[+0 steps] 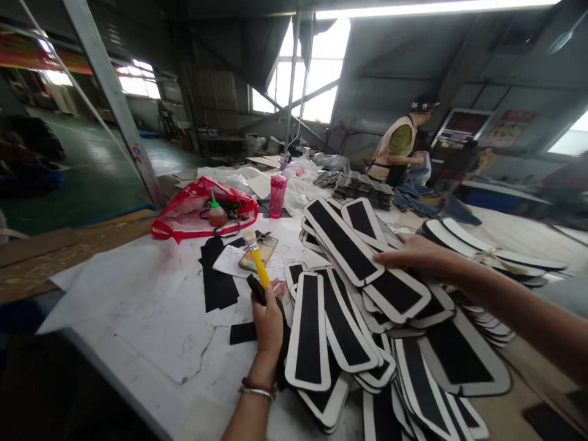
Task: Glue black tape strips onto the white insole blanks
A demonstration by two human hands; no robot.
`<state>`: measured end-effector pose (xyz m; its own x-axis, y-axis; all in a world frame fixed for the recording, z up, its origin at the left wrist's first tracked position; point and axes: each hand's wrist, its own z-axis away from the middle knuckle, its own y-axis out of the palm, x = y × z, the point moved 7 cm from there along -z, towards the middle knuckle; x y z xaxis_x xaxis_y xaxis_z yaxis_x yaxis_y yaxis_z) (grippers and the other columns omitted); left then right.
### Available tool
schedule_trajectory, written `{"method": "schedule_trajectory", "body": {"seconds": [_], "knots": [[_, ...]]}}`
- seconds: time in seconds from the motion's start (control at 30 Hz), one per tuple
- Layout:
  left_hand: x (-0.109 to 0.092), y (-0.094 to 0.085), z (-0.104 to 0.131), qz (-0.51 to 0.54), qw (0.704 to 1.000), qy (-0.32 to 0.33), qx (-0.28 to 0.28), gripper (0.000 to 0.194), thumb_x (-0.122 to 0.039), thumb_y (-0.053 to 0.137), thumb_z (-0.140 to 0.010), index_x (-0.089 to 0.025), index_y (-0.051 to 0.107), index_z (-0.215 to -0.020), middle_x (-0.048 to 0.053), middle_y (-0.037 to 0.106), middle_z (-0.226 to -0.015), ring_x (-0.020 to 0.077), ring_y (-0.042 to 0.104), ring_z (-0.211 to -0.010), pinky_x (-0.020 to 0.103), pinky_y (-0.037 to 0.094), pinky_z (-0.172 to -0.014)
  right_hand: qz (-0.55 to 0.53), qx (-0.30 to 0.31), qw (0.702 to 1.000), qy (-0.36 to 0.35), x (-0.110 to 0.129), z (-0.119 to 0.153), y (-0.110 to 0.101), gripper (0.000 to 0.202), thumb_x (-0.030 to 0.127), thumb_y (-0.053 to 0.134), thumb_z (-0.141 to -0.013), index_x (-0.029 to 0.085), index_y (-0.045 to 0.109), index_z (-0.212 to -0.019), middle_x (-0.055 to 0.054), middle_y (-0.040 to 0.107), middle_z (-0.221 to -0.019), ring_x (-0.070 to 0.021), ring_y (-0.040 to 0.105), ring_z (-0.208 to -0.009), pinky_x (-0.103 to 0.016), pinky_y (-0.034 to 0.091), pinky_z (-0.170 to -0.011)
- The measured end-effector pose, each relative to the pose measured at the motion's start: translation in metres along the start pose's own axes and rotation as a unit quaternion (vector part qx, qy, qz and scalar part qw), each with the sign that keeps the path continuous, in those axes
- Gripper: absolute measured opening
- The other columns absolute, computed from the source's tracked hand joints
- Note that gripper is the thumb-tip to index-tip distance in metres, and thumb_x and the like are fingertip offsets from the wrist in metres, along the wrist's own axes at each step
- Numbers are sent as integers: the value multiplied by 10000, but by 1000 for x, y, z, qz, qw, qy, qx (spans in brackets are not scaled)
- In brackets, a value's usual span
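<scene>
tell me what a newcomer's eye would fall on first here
Probably the heap of pale-bordered black panels, right of centre on the table, with the right hand touching its upper part. Next, the yellow-handled brush in the left hand, near the middle. Farther back, the red-and-white bag and pink bottle stand out.

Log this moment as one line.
left hand: holding yellow-handled brush | right hand: touching black-and-white panels | also in view: pink bottle, red-and-white bag

Left grip (267,318) holds a yellow brush (261,268), right grip (404,254) white-edged panels (340,242).
</scene>
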<state>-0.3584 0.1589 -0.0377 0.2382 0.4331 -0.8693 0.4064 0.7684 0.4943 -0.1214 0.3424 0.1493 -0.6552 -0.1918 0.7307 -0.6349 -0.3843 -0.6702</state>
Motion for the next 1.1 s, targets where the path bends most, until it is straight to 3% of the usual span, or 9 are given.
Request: {"method": "schedule_trajectory", "body": {"seconds": [0.1,0.2,0.33,0.43,0.53,0.77,0.93,1.03,1.1], "knots": [[1,-2,-2,11,1000,2,1,310,-392,462,-877,-124,559,-998,177,644,-1072,231,654,-932,408,490,-898,249,-36,964,-84,4,18,-10,579,405,753,-561,157,573,-1052,-107,670,-889,-273,628,-800,-321,484,-662],[1,-4,-1,6,1000,-2,5,331,-408,468,-872,-115,580,-976,167,671,-981,234,661,-910,419,484,-903,333,53,939,-65,-31,28,29,498,341,666,-629,151,548,-1074,-96,663,-894,-236,626,-796,-285,460,-670],[1,-4,0,-4,1000,-6,6,325,-400,463,-874,-110,574,-969,172,677,-955,234,666,-895,420,486,-898,339,59,938,-31,-64,20,61,683,409,663,-624,106,471,-1205,-138,650,-970,-269,620,-883,-308,454,-713],[1,0,0,-17,1000,-12,12,316,-404,469,-869,-121,564,-971,169,678,-957,235,668,-888,421,490,-889,325,94,940,-38,-61,11,72,839,569,682,-573,135,457,-1255,-152,626,-1085,-294,596,-969,-338,446,-783],[3,6,1,-32,999,-20,25,309,-408,480,-862,-129,558,-969,166,682,-945,240,669,-883,425,499,-874,311,123,940,-62,-48,8,81,793,597,666,-590,207,491,-1257,-115,628,-1127,-295,593,-992,-353,435,-819],[3,7,1,-58,998,-10,34,313,-427,497,-849,-139,552,-960,147,691,-907,245,673,-867,444,494,-877,312,85,944,-64,-48,10,78,616,478,616,-675,204,534,-1220,-120,637,-1104,-316,586,-993,-385,430,-810],[4,6,2,-61,997,2,36,334,-441,515,-836,-147,540,-991,137,693,-912,254,673,-868,458,503,-858,280,156,945,-68,-53,2,70,539,438,674,-629,191,595,-1101,-81,674,-1020,-242,625,-905,-287,470,-754],[7,8,2,-67,997,2,43,345,-450,507,-838,-145,531,-996,139,692,-903,254,678,-846,452,517,-831,263,196,942,-70,-53,1,78,668,463,725,-568,229,548,-1167,-53,665,-1057,-236,620,-925,-288,468,-784],[8,10,2,-71,996,1,52,333,-448,502,-841,-150,526,-987,138,690,-911,247,679,-846,435,523,-822,290,165,941,-60,-52,1,83,786,542,714,-551,186,507,-1221,-104,642,-1099,-280,603,-963,-336,457,-806]]}}
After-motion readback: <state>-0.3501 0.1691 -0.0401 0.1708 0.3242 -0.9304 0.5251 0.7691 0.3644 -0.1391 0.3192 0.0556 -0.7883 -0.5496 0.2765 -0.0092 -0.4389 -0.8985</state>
